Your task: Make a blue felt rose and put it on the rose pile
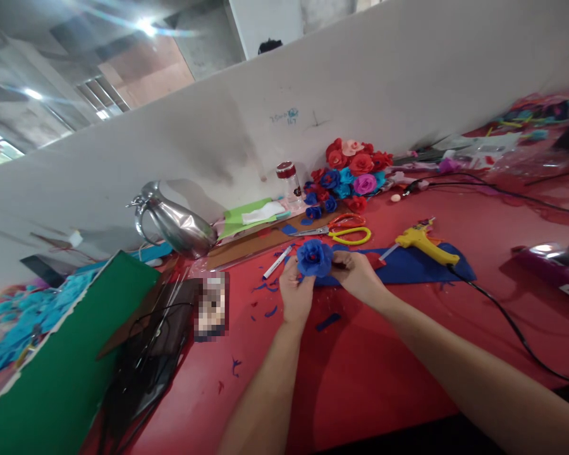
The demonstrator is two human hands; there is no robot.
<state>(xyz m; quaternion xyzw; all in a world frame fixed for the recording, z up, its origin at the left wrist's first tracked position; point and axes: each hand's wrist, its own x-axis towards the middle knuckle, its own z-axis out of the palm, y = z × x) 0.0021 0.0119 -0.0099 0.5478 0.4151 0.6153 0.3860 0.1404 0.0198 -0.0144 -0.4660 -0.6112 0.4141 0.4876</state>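
Note:
A blue paper flower [314, 258] with layered petals is held up above the red table. My left hand [298, 292] grips it from below and the left, thumb against the lower petals. At its right edge, the closed fingers of my right hand [360, 277] pinch the petals; the fingertips are partly hidden. Under and behind the hands lies a strip of blue paper [408, 270], with a yellow glue gun [422, 241] resting on it. Scissors with red and yellow handles [349, 235] lie just beyond the flower. To the left is a white marker [277, 263].
Finished paper flowers [353, 170] are heaped by the wall near a glass jar [289, 183]. A metal jug [173, 221] stands at the left, above a green board [76, 341]. A black cord [507, 319] runs right from the glue gun. Blue scraps [329, 321] dot the red table [360, 379].

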